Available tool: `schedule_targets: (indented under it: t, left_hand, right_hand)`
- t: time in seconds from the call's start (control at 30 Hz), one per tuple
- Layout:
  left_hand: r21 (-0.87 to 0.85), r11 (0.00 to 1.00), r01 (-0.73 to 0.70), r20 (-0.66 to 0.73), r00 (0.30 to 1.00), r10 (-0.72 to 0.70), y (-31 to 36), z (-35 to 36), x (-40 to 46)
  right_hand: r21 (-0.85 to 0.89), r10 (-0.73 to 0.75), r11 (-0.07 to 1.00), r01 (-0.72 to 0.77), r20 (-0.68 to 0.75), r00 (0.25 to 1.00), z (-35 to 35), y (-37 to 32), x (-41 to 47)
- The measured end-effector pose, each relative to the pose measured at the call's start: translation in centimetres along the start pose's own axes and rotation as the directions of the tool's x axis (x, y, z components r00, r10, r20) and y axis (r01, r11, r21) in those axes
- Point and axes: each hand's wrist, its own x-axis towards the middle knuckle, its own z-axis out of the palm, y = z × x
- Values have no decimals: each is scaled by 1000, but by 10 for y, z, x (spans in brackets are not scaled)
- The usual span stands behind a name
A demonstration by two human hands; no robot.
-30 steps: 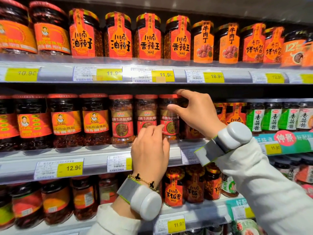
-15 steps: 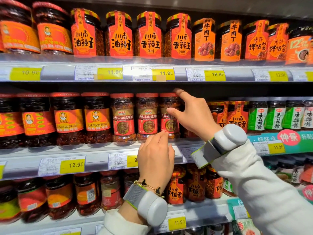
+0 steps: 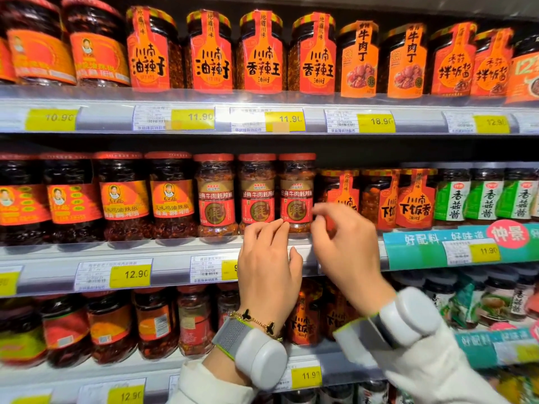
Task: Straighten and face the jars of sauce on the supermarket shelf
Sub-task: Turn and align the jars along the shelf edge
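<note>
Supermarket shelving fills the view in three stocked tiers, each edged with a rail of yellow price tags. Both hands work at the middle shelf (image 3: 163,259), in front of a row of three red-lidded beef chili sauce jars whose red labels face outward.

The left hand (image 3: 267,262) is raised with its back toward the camera, its fingers loosely extended; the fingertips (image 3: 280,225) lie at the bottom edge of the label on the right-hand beef chili jar (image 3: 296,193). Whether they press the glass or only hover in front of it cannot be told. The left hand grips nothing.

The right hand (image 3: 342,246) is just beside it, to its right, blurred, with thumb and forefinger brought near each other at that jar's lower right side. No item is seen between them, and contact with the jar cannot be confirmed.

Behind the right hand stands an orange-labelled rice-topping sauce jar (image 3: 339,191), partly covered by the fingers; two more of the same kind stand further right, one turned off-centre.

Each wrist carries a white sensor puck on a grey strap; the left wrist also bears a clover bracelet (image 3: 258,323).
</note>
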Motion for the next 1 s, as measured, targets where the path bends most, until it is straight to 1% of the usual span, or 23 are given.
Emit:
schedule_targets:
  t: [0.07,0.13,0.27,0.37,0.47,0.57,0.73,1.0]
  left_hand:
    - [57,998,31,29,999,-33,0,-1,-1]
    - [92,994,58,71,995,-64,1,-1,-1]
    - [60,995,76,149,985,-85,6,0,-1]
    - [52,995,90,196,976,-99,7,1,1]
    - [-51,985,167,207,966,-153,9,1,5]
    - [-126,966,225,199,960,-197,13,2,4]
    - [-175,957,232,168,965,-203,17,4,1]
    - [-183,956,228,120,971,-209,16,2,1]
  right_hand:
    - [-14,132,991,-132,118,984,7,5,-15]
    - [-65,194,981,-185,162,968,12,5,-19]
    - [-80,241,970,-230,179,954,19,-2,-19]
    - [8,304,950,-311,190,933,21,-3,-21]
    - [110,379,912,-396,149,913,20,-1,-21]
    - [162,409,888,-430,147,901,21,0,-21]
    - [205,436,865,-458,142,889,21,1,-21]
    - [209,383,896,-392,83,920,16,-4,-27]
